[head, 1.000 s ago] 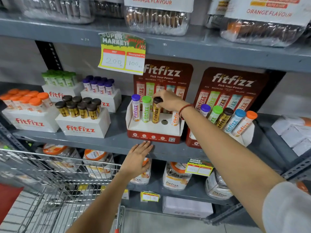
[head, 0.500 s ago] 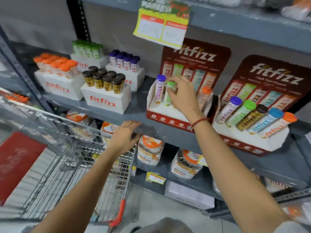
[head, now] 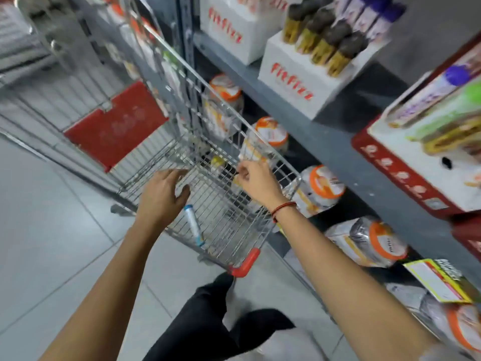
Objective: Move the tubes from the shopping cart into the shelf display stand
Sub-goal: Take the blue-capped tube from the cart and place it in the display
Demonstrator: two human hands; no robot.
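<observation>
A white tube with a blue cap point(head: 192, 225) lies on the wire floor of the shopping cart point(head: 226, 231), near its close corner. My left hand point(head: 162, 197) hovers just above and left of that tube, fingers spread, holding nothing. My right hand point(head: 256, 181) is over the cart's right rim with its fingers curled together; nothing shows in it. The red-and-white display stand point(head: 385, 165) sits on the shelf at the right, holding a purple-capped tube point(head: 432, 93), a green one and a brown one. The picture is blurred.
White Fitfizz boxes point(head: 294, 79) of brown and purple tubes stand further along the grey shelf point(head: 335, 149). Orange-lidded jars point(head: 322, 188) fill the lower shelf beside the cart. A red flap point(head: 114, 128) hangs in the cart. Grey floor tiles lie to the left.
My view swung down from the shelf to the cart. My right hand left the display stand and dropped to the cart's rim. My left hand moved from the shelf edge into the cart.
</observation>
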